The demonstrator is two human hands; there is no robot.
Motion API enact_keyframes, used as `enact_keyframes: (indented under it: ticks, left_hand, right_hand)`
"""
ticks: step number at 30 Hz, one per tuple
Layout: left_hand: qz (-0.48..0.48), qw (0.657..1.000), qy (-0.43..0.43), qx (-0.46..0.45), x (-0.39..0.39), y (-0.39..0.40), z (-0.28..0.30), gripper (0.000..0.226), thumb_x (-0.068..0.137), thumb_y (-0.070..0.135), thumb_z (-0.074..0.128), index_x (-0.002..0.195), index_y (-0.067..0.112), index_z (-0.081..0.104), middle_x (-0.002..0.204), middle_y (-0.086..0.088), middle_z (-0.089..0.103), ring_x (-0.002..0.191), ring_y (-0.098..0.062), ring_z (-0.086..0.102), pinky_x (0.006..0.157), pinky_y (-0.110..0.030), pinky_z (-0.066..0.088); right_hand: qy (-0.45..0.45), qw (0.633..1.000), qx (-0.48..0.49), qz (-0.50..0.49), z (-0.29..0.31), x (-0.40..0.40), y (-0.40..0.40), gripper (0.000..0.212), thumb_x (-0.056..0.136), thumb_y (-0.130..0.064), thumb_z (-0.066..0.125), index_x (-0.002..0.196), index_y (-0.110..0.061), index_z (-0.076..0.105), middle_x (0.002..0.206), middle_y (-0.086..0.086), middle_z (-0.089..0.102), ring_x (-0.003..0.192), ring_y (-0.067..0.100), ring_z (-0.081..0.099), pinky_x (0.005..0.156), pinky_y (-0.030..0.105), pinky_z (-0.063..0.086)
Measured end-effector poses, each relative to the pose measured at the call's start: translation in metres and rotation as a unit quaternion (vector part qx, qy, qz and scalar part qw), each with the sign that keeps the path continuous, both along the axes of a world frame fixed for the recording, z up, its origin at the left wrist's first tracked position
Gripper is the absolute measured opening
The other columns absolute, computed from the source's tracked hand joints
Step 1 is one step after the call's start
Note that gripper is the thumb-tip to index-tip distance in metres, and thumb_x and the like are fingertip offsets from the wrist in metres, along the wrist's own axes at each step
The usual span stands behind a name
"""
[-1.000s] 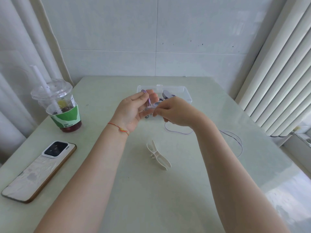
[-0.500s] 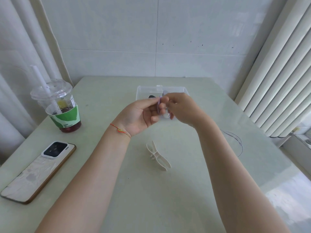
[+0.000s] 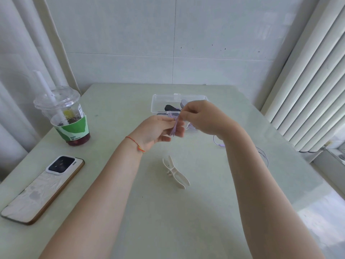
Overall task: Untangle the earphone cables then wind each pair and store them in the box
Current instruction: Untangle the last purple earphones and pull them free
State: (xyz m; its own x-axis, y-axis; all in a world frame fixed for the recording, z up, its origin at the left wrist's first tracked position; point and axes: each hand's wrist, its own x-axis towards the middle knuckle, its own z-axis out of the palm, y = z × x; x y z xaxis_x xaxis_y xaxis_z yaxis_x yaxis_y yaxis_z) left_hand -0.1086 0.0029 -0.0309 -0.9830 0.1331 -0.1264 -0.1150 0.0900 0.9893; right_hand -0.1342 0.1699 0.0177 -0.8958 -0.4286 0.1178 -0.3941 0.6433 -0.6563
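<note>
Head view: both hands meet above the middle of the pale green tabletop (image 3: 186,212), just in front of the clear plastic box (image 3: 158,101). The left hand (image 3: 156,130) is held palm up with its fingers stretched toward the right, and a small bundle of purple earphone cable (image 3: 174,127) is wound across those fingers. The right hand (image 3: 203,117) comes in from the right with its fingers curled, and its thumb and forefinger pinch the cable at the top of the bundle, touching the left fingertips. Whether the left thumb presses on the loops cannot be told. From under the right hand a loose length of the same purple cable trails onto the tabletop, shows beside the right wrist, and curves again at the far right behind the forearm.

The box sits open at the far centre of the tabletop, with a dark item and a purple-grey item lying inside it; what they are is too small to tell. A thin red string bracelet (image 3: 137,144) circles the left wrist. Near the centre, between the two forearms, lies a white plastic cable winder (image 3: 175,172), well apart from the hands. On the left stands a lidded drink cup (image 3: 69,116) with a straw and green sleeve, and nearer lies a phone (image 3: 43,187), face down.
</note>
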Motion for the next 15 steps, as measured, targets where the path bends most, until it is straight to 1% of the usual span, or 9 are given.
enact_keyframes:
  ticks: [1, 3, 6, 8, 10, 12, 13, 15]
  left_hand:
    - [-0.029, 0.999, -0.015, 0.022, 0.001, 0.001, 0.002, 0.025, 0.1, 0.022, 0.049, 0.103, 0.011, 0.07, 0.09, -0.005, 0.071, 0.085, -0.017, 0.068, 0.059, -0.022, 0.044]
    - [-0.063, 0.992, -0.036, 0.099, 0.003, 0.003, 0.007, 0.03, 0.098, 0.027, 0.048, 0.104, 0.007, 0.069, 0.084, -0.006, 0.066, 0.075, -0.019, 0.065, 0.054, -0.022, 0.045]
    - [-0.073, 0.97, -0.042, 0.229, 0.005, 0.005, 0.013, 0.029, 0.098, 0.023, 0.047, 0.097, 0.006, 0.07, 0.076, -0.003, 0.062, 0.066, -0.013, 0.061, 0.048, -0.02, 0.042]
    - [-0.045, 0.948, -0.035, 0.313, 0.005, 0.004, 0.015, 0.031, 0.099, 0.019, 0.046, 0.092, 0.009, 0.074, 0.079, 0.0, 0.067, 0.071, -0.011, 0.067, 0.047, -0.017, 0.044]
    - [-0.003, 0.928, -0.017, 0.371, 0.002, 0.002, 0.015, 0.029, 0.1, 0.018, 0.045, 0.098, 0.009, 0.073, 0.09, -0.001, 0.073, 0.084, -0.013, 0.071, 0.05, -0.016, 0.049]
    - [0.035, 0.92, 0.002, 0.391, -0.001, 0.0, 0.013, 0.025, 0.101, 0.019, 0.046, 0.107, 0.009, 0.067, 0.098, -0.002, 0.074, 0.094, -0.014, 0.071, 0.056, -0.015, 0.053]
    - [0.053, 0.92, 0.01, 0.388, -0.003, -0.001, 0.011, 0.023, 0.101, 0.019, 0.046, 0.109, 0.009, 0.066, 0.1, -0.002, 0.074, 0.096, -0.014, 0.071, 0.058, -0.016, 0.054]
    - [0.089, 0.93, 0.025, 0.356, -0.005, -0.003, 0.006, 0.022, 0.101, 0.019, 0.048, 0.11, 0.009, 0.064, 0.101, -0.003, 0.074, 0.095, -0.014, 0.071, 0.061, -0.019, 0.056]
  right_hand:
    - [0.011, 1.0, -0.011, -0.013, 0.0, -0.002, 0.001, 0.018, 0.095, -0.021, 0.053, 0.087, -0.013, 0.067, 0.065, -0.009, 0.049, 0.057, 0.007, 0.044, 0.048, 0.015, 0.031]
    - [0.025, 0.999, -0.032, -0.034, -0.003, -0.005, 0.003, 0.015, 0.095, -0.02, 0.053, 0.087, -0.017, 0.064, 0.065, -0.009, 0.05, 0.055, 0.005, 0.044, 0.043, 0.012, 0.03]
    - [0.017, 0.997, -0.057, -0.04, -0.01, -0.007, 0.0, 0.015, 0.096, -0.019, 0.05, 0.086, -0.019, 0.061, 0.059, -0.01, 0.047, 0.048, 0.002, 0.04, 0.042, 0.012, 0.03]
    - [0.004, 0.998, -0.049, -0.031, -0.015, -0.007, -0.003, 0.018, 0.097, -0.018, 0.049, 0.085, -0.022, 0.062, 0.058, -0.009, 0.046, 0.049, 0.005, 0.039, 0.046, 0.017, 0.031]
    - [-0.02, 1.0, -0.007, -0.001, -0.017, -0.004, -0.006, 0.02, 0.097, -0.021, 0.049, 0.086, -0.024, 0.066, 0.062, -0.004, 0.049, 0.053, 0.011, 0.041, 0.051, 0.022, 0.034]
    - [-0.057, 0.997, 0.046, 0.039, -0.016, 0.0, -0.008, 0.022, 0.097, -0.023, 0.049, 0.09, -0.024, 0.07, 0.065, -0.002, 0.052, 0.054, 0.014, 0.043, 0.055, 0.024, 0.038]
    - [-0.07, 0.994, 0.063, 0.055, -0.015, 0.002, -0.009, 0.024, 0.097, -0.024, 0.049, 0.091, -0.024, 0.072, 0.065, -0.001, 0.053, 0.053, 0.015, 0.044, 0.055, 0.024, 0.038]
    - [-0.073, 0.993, 0.064, 0.066, -0.012, 0.006, -0.01, 0.024, 0.096, -0.024, 0.05, 0.092, -0.02, 0.073, 0.064, -0.001, 0.054, 0.052, 0.014, 0.043, 0.054, 0.023, 0.037]
